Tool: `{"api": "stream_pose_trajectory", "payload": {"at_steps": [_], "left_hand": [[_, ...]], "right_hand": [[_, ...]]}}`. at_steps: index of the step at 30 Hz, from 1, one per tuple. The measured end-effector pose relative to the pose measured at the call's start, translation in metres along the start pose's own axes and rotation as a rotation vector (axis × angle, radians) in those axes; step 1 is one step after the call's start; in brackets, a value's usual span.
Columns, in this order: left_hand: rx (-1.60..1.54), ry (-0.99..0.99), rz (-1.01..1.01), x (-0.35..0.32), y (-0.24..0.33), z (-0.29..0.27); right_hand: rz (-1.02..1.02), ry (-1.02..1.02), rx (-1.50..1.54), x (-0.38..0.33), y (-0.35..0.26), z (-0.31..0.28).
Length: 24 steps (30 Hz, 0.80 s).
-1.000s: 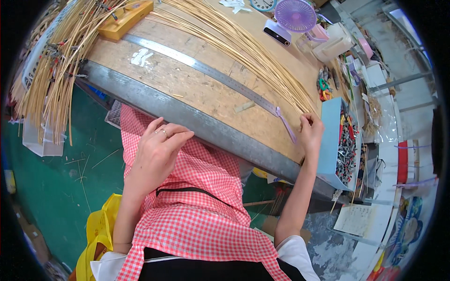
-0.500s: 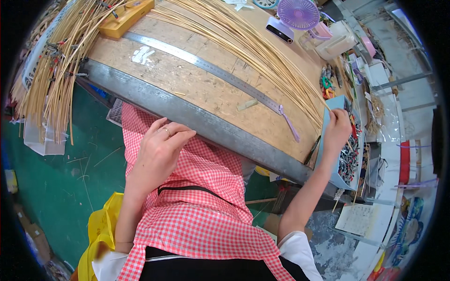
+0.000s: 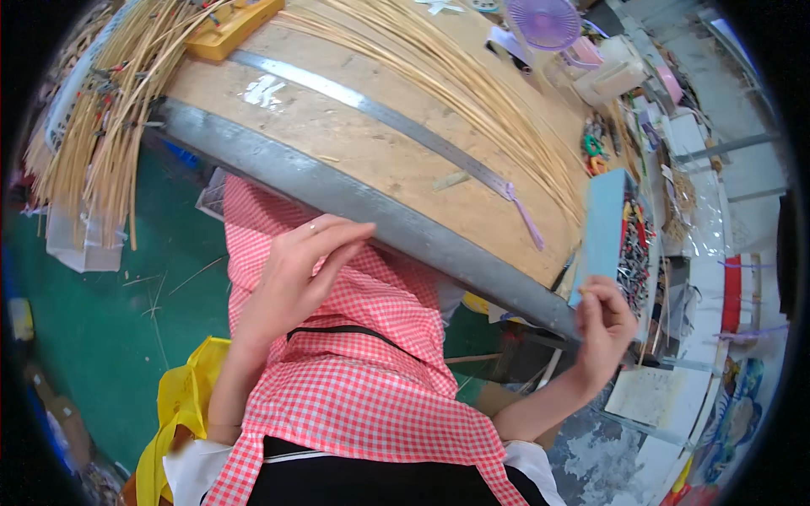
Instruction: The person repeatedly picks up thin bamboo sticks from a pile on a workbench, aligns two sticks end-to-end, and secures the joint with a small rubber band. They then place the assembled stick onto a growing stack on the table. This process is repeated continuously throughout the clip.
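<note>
My left hand [image 3: 295, 266], a ring on one finger, hovers by the bench's dark metal front edge [image 3: 337, 192]. Its fingers are stretched out and a little apart from the thumb, with nothing seen between them. At the right, my right hand [image 3: 606, 325] is pinched closed beside the near end of a light blue box [image 3: 601, 228]. A tiny tan tip shows at its fingertips; what it belongs to cannot be made out. Long thin bamboo strips [image 3: 456, 80] lie in a curved bundle across the bench, their near ends close to the box.
A steel ruler [image 3: 380, 112] with a purple ribbon lies on the wooden bench [image 3: 337, 139]. Clipped bundles of strips [image 3: 114, 143] hang at the left by a yellow block [image 3: 232, 32]. The box holds many small clips [image 3: 633, 261]. A purple fan [image 3: 544, 21] stands at the back.
My right hand has drawn back toward me from the strips' ends to the box's near end. The left hand has shifted slightly right, its fingers straighter and its thumb further apart.
</note>
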<state>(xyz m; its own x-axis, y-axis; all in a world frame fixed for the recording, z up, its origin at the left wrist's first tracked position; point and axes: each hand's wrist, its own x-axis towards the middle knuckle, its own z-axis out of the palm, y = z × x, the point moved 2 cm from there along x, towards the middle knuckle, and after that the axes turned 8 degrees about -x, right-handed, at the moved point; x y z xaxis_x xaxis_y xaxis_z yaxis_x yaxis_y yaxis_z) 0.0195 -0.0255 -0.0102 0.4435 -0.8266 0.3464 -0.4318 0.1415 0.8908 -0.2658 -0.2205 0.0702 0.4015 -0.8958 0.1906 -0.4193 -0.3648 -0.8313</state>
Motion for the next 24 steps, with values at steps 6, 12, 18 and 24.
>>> {"api": "stream_pose_trajectory", "payload": {"at_steps": [6,12,18,24], "left_hand": [[-0.836,0.323,-0.168,-0.003,-0.006,-0.025],[-0.848,0.526,-0.153,-0.009,-0.022,-0.06],[-0.925,0.545,-0.163,-0.013,-0.04,-0.062],[-0.97,0.52,-0.202,-0.011,-0.04,-0.053]], "right_hand": [[0.139,-0.531,0.389,-0.032,-0.004,0.113],[0.138,-0.662,0.388,-0.041,-0.002,0.137],[0.188,-0.688,0.352,-0.045,0.006,0.135],[0.003,-0.502,0.244,-0.046,0.01,0.133]]}}
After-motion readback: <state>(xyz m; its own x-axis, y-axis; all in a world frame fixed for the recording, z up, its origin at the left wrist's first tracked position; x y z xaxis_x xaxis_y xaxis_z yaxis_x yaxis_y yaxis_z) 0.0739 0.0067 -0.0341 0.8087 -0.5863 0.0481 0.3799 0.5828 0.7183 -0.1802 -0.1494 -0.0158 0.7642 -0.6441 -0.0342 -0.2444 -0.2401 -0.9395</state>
